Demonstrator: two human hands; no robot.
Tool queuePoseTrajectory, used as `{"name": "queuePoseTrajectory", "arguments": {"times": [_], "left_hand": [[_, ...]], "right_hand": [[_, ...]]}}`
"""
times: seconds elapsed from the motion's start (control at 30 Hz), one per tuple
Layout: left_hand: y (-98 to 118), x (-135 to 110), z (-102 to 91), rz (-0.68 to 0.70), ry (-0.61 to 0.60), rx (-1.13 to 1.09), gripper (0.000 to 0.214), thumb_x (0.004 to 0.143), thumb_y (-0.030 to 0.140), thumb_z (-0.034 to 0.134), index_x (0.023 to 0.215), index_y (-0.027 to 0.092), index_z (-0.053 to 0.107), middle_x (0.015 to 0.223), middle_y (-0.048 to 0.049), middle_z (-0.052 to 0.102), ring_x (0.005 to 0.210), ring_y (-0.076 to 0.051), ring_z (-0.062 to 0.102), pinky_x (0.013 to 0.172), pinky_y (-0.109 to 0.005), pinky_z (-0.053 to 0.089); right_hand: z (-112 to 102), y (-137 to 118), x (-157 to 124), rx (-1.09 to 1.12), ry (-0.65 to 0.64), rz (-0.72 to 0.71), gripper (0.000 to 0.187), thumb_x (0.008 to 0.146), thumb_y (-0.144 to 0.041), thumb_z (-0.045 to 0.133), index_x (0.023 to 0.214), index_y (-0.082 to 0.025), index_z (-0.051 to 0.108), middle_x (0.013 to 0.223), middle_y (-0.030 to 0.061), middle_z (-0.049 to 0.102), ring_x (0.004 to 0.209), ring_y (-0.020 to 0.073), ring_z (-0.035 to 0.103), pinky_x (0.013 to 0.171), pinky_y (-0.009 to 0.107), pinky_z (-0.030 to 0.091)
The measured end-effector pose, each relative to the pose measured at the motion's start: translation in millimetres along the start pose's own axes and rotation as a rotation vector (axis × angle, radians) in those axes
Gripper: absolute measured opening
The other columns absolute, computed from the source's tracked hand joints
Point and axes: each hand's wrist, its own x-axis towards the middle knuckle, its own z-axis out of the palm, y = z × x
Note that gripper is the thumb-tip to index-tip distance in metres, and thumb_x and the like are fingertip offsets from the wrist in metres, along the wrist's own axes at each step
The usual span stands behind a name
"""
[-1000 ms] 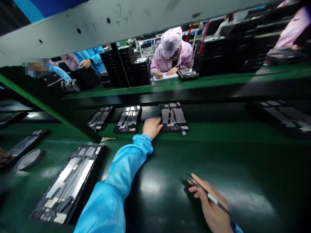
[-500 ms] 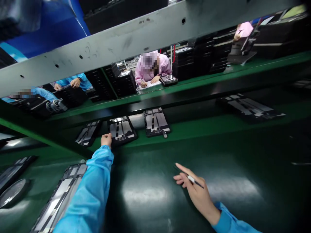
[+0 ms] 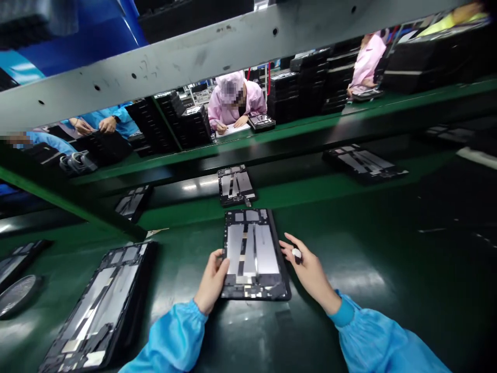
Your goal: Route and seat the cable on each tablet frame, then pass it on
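Note:
In front of me lies an opened tablet [image 3: 254, 254], its battery panels, flex cables and boards exposed, in a black tray-like frame. My left hand [image 3: 213, 278] grips its left edge, thumb on top and fingers around the side. At its right edge, my right hand [image 3: 308, 264] has its fingertips on or very close to the frame; which, I cannot tell. A slim white-and-black pen-like tool [image 3: 297, 255] is tucked between the right hand's fingers, seen nearly end-on.
A larger opened tablet [image 3: 101, 305] lies at left, near a round shallow dish [image 3: 17, 296]. More opened tablets [image 3: 236, 185] sit along the back shelf. A green post [image 3: 77, 202] and a grey metal beam [image 3: 186, 54] cross the view. A co-worker in pink [image 3: 236, 103] writes opposite.
My left hand has brought the tablet from the back shelf toward me onto the bench. My right hand, with the pen-like tool, is now beside the tablet's right edge.

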Motion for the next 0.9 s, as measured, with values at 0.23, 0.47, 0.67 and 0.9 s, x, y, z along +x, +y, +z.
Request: {"name": "queuePoseTrajectory", "arguments": {"times": [0.23, 0.47, 0.67, 0.9], "left_hand": [[-13, -17, -23.0, 0.371, -0.421, 0.531, 0.058, 0.078, 0.037, 0.071, 0.132, 0.020, 0.056, 0.100, -0.0054, 0.061, 0.081, -0.018, 0.062, 0.072, -0.029, 0.054], [-26, -50, -5.6, 0.485, -0.328, 0.860, 0.051, 0.093, 0.031, 0.057, 0.141, 0.023, 0.043, 0.091, -0.0009, 0.059, 0.065, -0.013, 0.062, 0.062, -0.024, 0.052], [-11, -54, -3.9, 0.709, -0.198, 0.936, 0.050, 0.095, 0.047, 0.055, 0.137, 0.021, 0.044, 0.110, -0.0075, 0.062, 0.091, -0.020, 0.064, 0.074, -0.030, 0.055], [-10, -53, 34.8, 1.266, -0.308, 1.027, 0.021, 0.099, 0.014, 0.044, 0.109, 0.020, 0.060, 0.086, -0.0022, 0.065, 0.071, -0.016, 0.059, 0.060, -0.028, 0.048]], "right_hand": [[-46, -7, -44, -0.171, -0.316, 0.040, 0.092, 0.076, -0.034, 0.077, 0.153, -0.028, 0.027, 0.149, 0.0140, 0.047, 0.136, 0.0304, 0.047, 0.110, 0.052, 0.039], [-60, -10, -50, -0.283, -0.391, 0.057, 0.083, 0.082, -0.030, 0.071, 0.152, -0.028, 0.026, 0.152, 0.0115, 0.044, 0.138, 0.0296, 0.043, 0.113, 0.052, 0.037], [-51, -30, -52, -0.419, -0.219, -0.090, 0.064, 0.086, -0.034, 0.068, 0.143, -0.027, 0.041, 0.139, 0.0098, 0.059, 0.129, 0.0310, 0.054, 0.107, 0.050, 0.046], [0, -56, -55, -0.295, -0.446, -0.166, 0.036, 0.096, -0.020, 0.049, 0.131, -0.026, 0.055, 0.123, 0.0053, 0.070, 0.115, 0.0231, 0.066, 0.098, 0.036, 0.054]]}}
